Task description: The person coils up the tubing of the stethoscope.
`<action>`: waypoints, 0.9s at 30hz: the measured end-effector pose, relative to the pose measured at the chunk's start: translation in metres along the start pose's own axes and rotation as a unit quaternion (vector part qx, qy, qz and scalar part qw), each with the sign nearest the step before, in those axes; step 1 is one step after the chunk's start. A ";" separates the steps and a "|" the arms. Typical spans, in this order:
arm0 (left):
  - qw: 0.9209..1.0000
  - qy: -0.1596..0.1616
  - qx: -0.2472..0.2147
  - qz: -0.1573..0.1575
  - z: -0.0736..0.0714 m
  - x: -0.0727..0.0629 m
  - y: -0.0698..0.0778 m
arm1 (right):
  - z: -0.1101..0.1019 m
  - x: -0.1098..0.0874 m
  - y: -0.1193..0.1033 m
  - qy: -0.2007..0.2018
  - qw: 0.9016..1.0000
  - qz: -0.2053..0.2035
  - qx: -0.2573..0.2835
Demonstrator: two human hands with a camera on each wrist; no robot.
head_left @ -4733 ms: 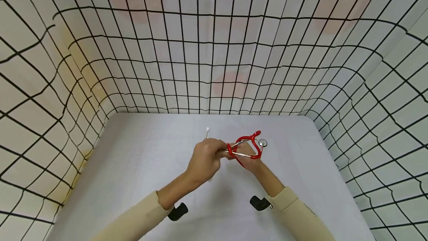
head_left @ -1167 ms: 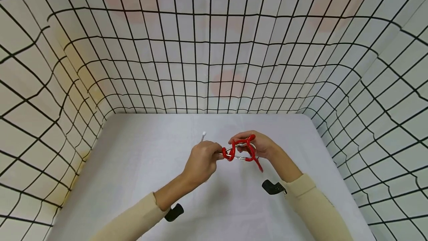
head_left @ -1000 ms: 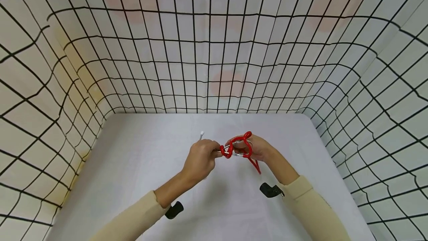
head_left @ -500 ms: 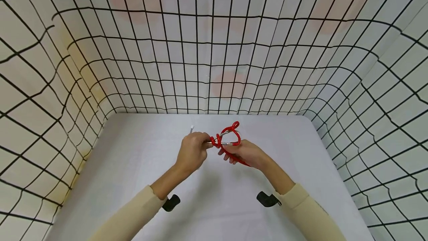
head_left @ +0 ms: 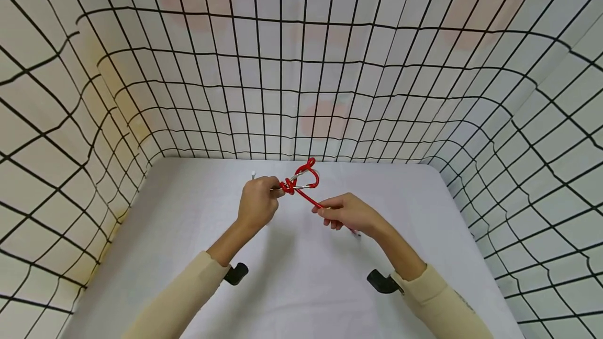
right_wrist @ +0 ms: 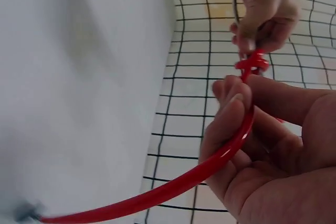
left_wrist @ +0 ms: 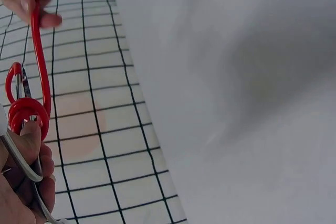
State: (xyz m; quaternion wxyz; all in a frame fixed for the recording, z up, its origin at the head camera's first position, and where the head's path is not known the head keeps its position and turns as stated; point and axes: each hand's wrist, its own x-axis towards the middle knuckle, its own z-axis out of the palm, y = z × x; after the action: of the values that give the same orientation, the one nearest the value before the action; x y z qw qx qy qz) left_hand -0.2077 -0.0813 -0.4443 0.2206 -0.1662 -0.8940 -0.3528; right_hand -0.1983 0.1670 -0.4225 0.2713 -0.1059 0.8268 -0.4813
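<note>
A stethoscope with red tubing (head_left: 308,200) is held up between both hands. My left hand (head_left: 256,200) grips its metal ear tubes (left_wrist: 21,158); a white ear tip (head_left: 253,174) shows behind the hand in the head view. Just past the left fingertips, the red tubing winds round the metal tubes in a coil (left_wrist: 29,114). Beyond this coil stands a red loop (head_left: 314,177). Lower right, my right hand (head_left: 350,213) pinches the tubing, drawn out straight from the coil. Its tail hangs past the right hand to a blurred chest piece (right_wrist: 26,211).
A white-covered table (head_left: 188,245) lies below the hands. Black grid netting (head_left: 301,75) rises behind it and along both sides, with pale walls behind. Black wrist cameras (head_left: 236,274) are strapped under both cream sleeves (head_left: 181,297).
Both hands have shifted left, the left one farther, bringing the stethoscope along. The right hand has moved off the loop onto the tubing and drawn it lower right; the coil looks tighter.
</note>
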 end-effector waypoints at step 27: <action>1.000 0.011 -0.006 -0.008 -0.008 0.012 -0.023 | 0.003 -0.030 -0.032 0.001 0.987 -0.020 -0.161</action>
State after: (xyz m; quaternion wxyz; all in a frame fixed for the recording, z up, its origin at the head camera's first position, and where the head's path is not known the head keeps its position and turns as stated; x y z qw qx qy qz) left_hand -0.2260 -0.1017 -0.4456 0.2266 -0.1568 -0.8905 -0.3619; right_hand -0.1742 0.1611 -0.3860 0.2400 -0.1643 0.8914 -0.3475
